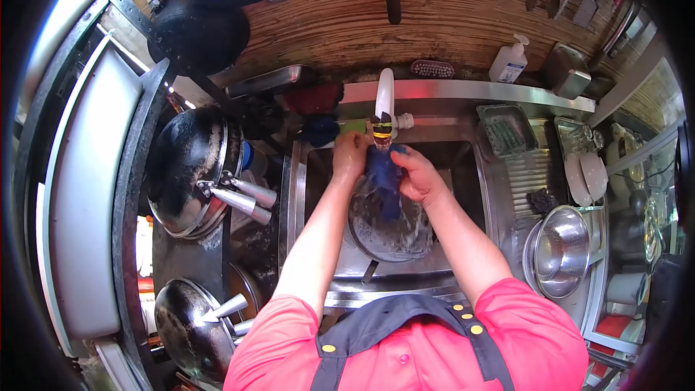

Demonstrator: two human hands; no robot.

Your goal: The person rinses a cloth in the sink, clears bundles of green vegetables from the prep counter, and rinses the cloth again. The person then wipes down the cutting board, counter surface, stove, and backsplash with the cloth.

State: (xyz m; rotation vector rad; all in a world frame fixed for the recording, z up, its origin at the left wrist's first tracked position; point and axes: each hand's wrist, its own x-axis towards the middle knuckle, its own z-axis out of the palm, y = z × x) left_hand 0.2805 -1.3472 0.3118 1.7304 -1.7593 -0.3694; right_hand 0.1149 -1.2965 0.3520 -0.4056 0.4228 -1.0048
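Observation:
A wet blue cloth [384, 174] hangs under the white faucet [386, 94], in the running water. My right hand [420, 176] grips its right side, thumb on top. At the cloth's left edge, my left hand [350, 156] is closed on it with curled fingers. Below the cloth, a round metal pan [373, 226] holds soapy water inside the steel sink [486, 206]. Something flat and green [355, 129] lies behind my left hand, beside a dark blue cloth bundle [318, 130] on the sink's back edge.
Stacked woks [190, 170] with metal handles stand at the left. On the right are a steel colander [563, 252], a ridged drainboard [532, 174] and a tray [505, 130]. A pump bottle [510, 61] and a brush [432, 69] sit on the back ledge; pans hang above.

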